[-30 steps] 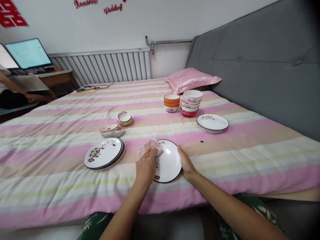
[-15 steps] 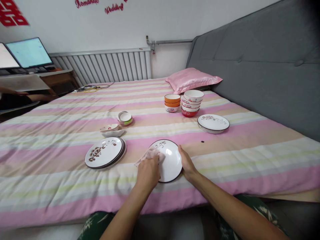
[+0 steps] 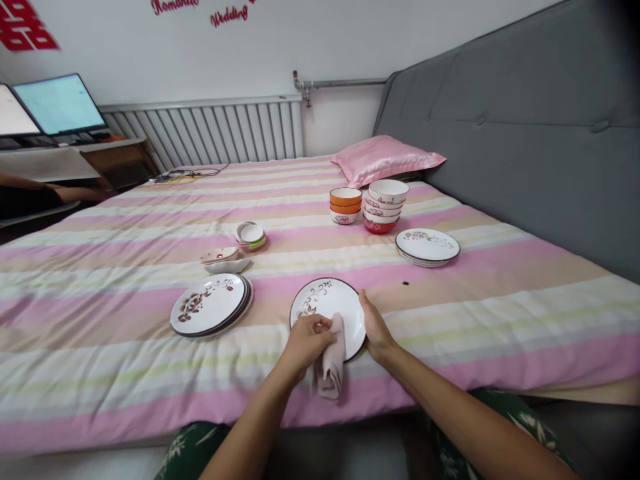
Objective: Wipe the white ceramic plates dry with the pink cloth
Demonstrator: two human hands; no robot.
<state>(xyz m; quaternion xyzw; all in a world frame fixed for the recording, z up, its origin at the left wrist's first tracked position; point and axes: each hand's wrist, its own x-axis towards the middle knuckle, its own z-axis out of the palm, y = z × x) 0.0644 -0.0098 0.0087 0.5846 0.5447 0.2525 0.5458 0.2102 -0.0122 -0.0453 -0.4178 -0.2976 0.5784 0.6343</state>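
A white plate (image 3: 351,308) with a dark rim and brown flower pattern is tilted slightly above or on the bed's near part; I cannot tell if it touches the cover. Wrapped around its right edge is my right hand (image 3: 376,328), thumb on top and fingers partly hidden beneath. My left hand (image 3: 309,342) pinches a pale pink cloth (image 3: 333,363), which lies over the plate's lower part and hangs past its near edge. Left of the hands, a stack of similar plates (image 3: 210,305) rests on the bed.
Farther off stand small dishes (image 3: 250,235), boat-shaped dishes (image 3: 225,261), orange-topped bowls (image 3: 345,200), a taller bowl stack (image 3: 384,207) and a second plate stack (image 3: 428,247). A small dark piece (image 3: 405,283) lies on the striped cover. Behind are a pink pillow (image 3: 387,160) and grey headboard (image 3: 520,133).
My left hand has drawn the cloth from the plate's left side toward its near edge, uncovering the flower pattern. The right hand keeps its hold on the plate.
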